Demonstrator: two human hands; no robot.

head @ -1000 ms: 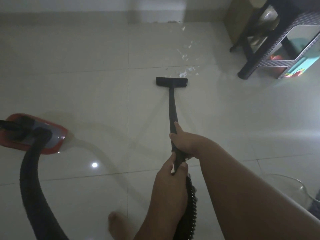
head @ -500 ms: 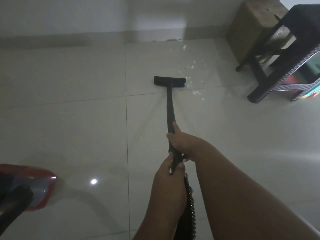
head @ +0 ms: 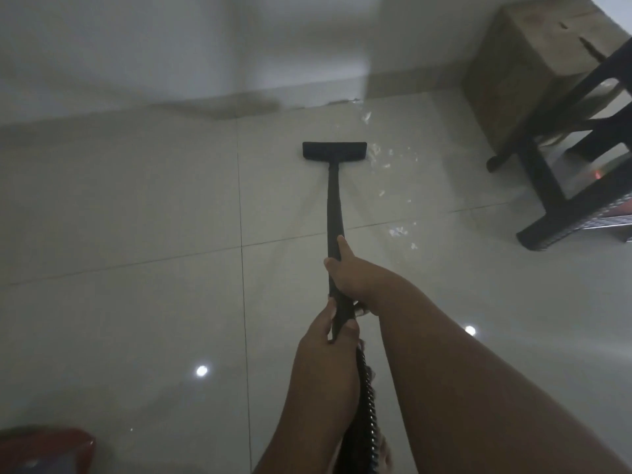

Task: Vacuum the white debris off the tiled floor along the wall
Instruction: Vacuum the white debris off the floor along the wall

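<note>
A: Where is the nozzle (head: 334, 151)?

B: Flat on the floor (head: 136, 217), short of the wall (head: 136, 46). The debris (head: 398, 231) lies to the nozzle's right. Some flecks sit just beside its right end, one lies beyond it by the wall, and more trail back toward the person.

A: And the hands?

B: Both grasp the wand (head: 333, 206). The right hand (head: 345, 271) has its fingers wrapped round it, closer to the nozzle. The left hand (head: 325, 350) clasps the end where the hose (head: 367, 405) joins.

A: So which step?

B: Mid-sweep, I judge, with most flecks not yet picked up. The next move calls for sliding the nozzle rightward over them, keeping it flat and clear of the stool (head: 543, 176) further right.
</note>
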